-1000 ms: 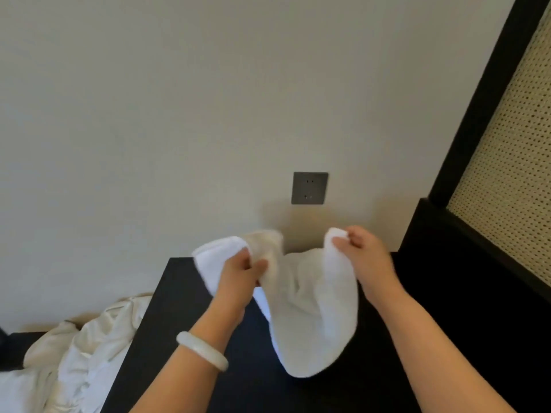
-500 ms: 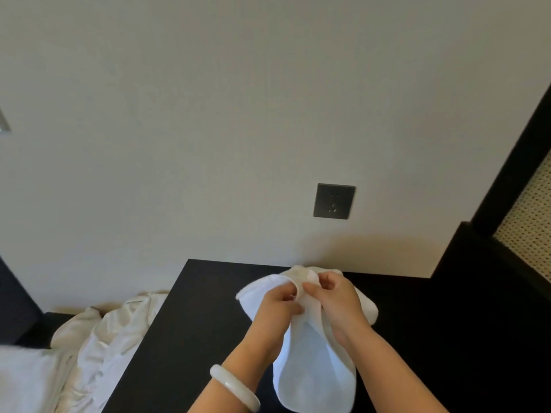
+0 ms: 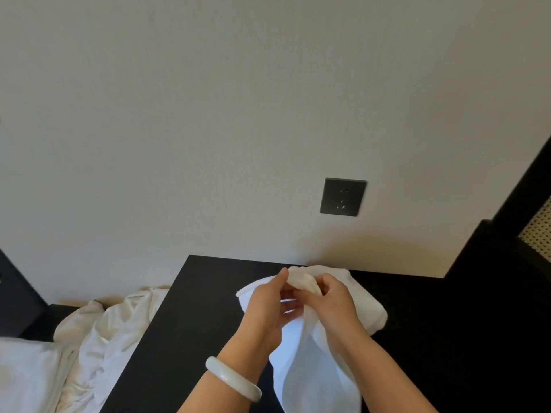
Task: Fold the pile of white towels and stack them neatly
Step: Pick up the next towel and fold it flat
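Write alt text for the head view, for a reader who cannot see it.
Two hands meet above a black table, the left hand and right hand both pinching the top of a white towel that hangs below them. Crumpled white cloth lies left of the table, and a dark socket sits on the wall behind.

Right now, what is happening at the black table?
A person is folding a white terry towel above the black table. The left hand, with a pale bangle on its wrist, and the right hand pinch the towel's top edges together; the rest hangs down. More crumpled white cloth lies left of the table.
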